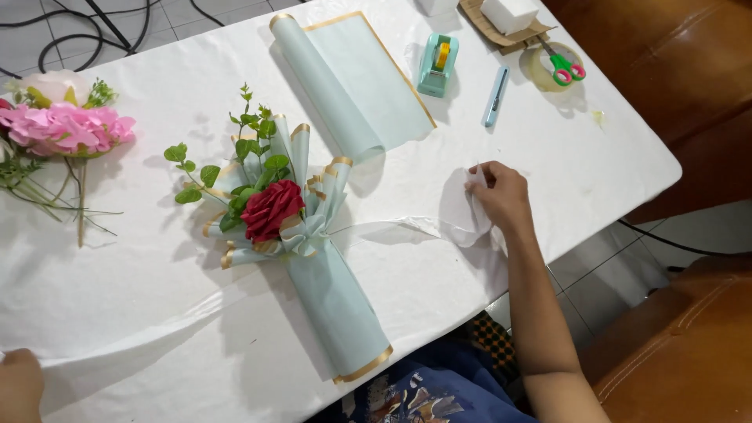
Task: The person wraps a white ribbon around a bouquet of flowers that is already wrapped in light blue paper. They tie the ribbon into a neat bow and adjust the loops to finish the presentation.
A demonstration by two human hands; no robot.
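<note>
Our right hand (501,196) rests near the right edge of the counter (611,157), fingers pinched closed on one end of a sheer white ribbon (392,228), bunched under the palm. The ribbon runs left across the white-covered counter to the bouquet (291,235), where it passes its waist, then sweeps down toward our left hand (19,384) at the lower left corner; only part of that hand shows, and we cannot tell its grip, though the ribbon's end reaches it. The bouquet lies flat mid-counter, a red rose (272,208) and green sprigs wrapped in pale mint paper with gold edging, stem end toward us. Beyond it lies a roll of mint paper (345,86). A tape dispenser (437,64), a pale blue cutter (496,95) and green-handled scissors (562,66) sit near the far edge. Pink flowers (66,125) lie far left.
</note>
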